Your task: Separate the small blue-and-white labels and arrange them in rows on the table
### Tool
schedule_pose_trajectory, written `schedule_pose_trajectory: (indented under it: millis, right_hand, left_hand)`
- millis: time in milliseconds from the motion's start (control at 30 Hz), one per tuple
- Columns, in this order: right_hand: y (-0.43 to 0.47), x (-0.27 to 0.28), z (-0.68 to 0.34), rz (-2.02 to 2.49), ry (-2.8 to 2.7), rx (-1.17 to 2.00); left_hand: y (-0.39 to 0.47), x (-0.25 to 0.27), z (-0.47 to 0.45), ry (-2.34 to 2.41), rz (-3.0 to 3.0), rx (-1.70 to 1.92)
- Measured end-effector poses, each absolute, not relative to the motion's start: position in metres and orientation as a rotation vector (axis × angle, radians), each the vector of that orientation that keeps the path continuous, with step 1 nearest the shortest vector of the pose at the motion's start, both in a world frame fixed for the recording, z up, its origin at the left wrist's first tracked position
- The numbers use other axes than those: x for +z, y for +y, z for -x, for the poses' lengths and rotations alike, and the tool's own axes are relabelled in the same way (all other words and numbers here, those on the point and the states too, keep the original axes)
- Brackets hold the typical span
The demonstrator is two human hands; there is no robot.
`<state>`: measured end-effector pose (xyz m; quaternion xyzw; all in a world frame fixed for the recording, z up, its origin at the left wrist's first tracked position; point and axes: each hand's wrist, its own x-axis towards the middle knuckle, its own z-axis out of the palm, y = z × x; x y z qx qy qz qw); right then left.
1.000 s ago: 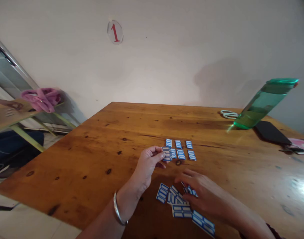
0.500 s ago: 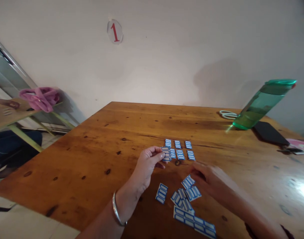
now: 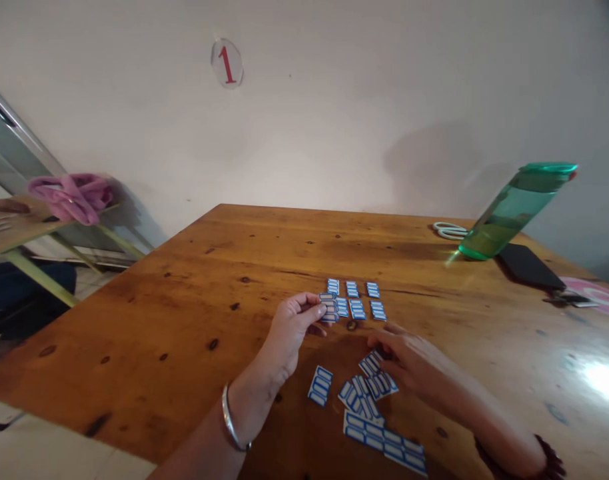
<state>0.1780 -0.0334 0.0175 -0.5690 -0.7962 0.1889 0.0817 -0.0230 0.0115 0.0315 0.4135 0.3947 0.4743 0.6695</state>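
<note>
My left hand [image 3: 297,320] pinches a small piece of blue-bordered label sheet [image 3: 328,308] between thumb and fingers, held at the left of two rows of similar pieces. One of those, a label piece [image 3: 357,309], lies in the middle of the nearer row. My right hand [image 3: 402,353] hovers low over a loose heap of label pieces [image 3: 359,397], thumb and fingers apart around the top piece [image 3: 371,363]; whether it touches the piece I cannot tell. A single label piece [image 3: 320,385] lies left of the heap. Nearer me is a larger label strip [image 3: 384,441].
On the wooden table [image 3: 184,320], a green bottle [image 3: 517,210] stands at the back right, beside a white cable [image 3: 449,231] and a dark flat object [image 3: 529,267]. At the left, another person's hand [image 3: 7,206] rests at a second table [image 3: 14,240] with pink cloth [image 3: 74,197].
My right hand has moved left and down over the heap, its fingers now around the top piece. My left hand keeps its label piece in place. The view has shifted slightly.
</note>
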Motion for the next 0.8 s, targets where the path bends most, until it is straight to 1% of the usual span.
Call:
schedule_pose_trajectory:
  millis: [400, 800]
  right_hand:
    - [-0.0340, 0.0116, -0.1724, 1.695, -2.367, 0.552]
    - [-0.0371, 0.0211, -0.1677, 1.684, -2.354, 0.596]
  left_hand:
    - [0.0128, 0.0303, 0.0230, 0.886, -0.945, 1.061]
    - [0.0124, 0.0314, 0.0233, 0.887, -0.948, 1.074]
